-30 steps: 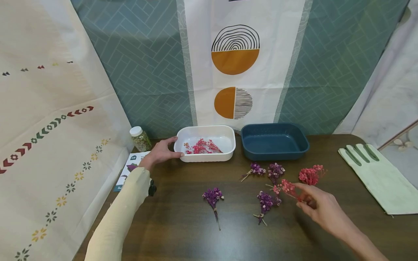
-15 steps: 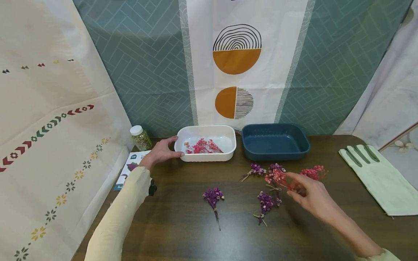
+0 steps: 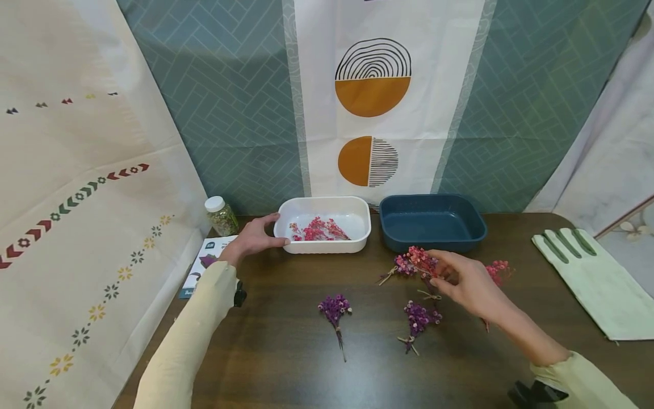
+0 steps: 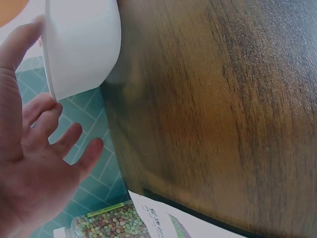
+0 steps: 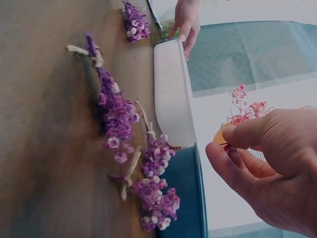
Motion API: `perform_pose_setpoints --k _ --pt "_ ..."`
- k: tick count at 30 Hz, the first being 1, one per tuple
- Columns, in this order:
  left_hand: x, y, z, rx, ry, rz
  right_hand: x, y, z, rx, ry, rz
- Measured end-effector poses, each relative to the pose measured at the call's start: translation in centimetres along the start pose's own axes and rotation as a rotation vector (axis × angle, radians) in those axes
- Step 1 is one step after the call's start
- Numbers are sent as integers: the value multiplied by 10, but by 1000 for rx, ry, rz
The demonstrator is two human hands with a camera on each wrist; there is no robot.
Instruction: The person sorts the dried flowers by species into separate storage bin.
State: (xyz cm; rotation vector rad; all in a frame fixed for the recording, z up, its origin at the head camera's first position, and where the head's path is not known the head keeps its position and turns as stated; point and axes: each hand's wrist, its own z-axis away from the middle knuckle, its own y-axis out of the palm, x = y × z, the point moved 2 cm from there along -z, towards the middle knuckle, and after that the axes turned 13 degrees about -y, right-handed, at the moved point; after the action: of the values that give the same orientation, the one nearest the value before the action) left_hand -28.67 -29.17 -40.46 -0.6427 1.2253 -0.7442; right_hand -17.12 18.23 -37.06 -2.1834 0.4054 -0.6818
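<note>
Left hand [image 3: 252, 236]: grips the left end of the white tray [image 3: 327, 247] between thumb and fingers, the last two fingers spread free; red sprigs [image 3: 319, 230] lie inside. Right hand [image 3: 465, 281]: pinches a red bunch [image 3: 420, 258], raised above the counter [image 3: 255, 352], before the blue tray [image 3: 431, 241]. Purple bunches [image 3: 334, 308], four: one apart toward the left, three near the right hand. Second red bunch [image 3: 497, 270]: partly hidden by the right hand. Jar [image 3: 222, 218] and card [image 3: 206, 258]: beside the left hand. Cloth [image 3: 587, 284]: far right.
</note>
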Motion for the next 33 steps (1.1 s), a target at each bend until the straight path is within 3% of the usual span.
perform_pose_setpoints --k 33 --pt "1 0 2 1 -8 5 -22 24 -91 158 97 -135"
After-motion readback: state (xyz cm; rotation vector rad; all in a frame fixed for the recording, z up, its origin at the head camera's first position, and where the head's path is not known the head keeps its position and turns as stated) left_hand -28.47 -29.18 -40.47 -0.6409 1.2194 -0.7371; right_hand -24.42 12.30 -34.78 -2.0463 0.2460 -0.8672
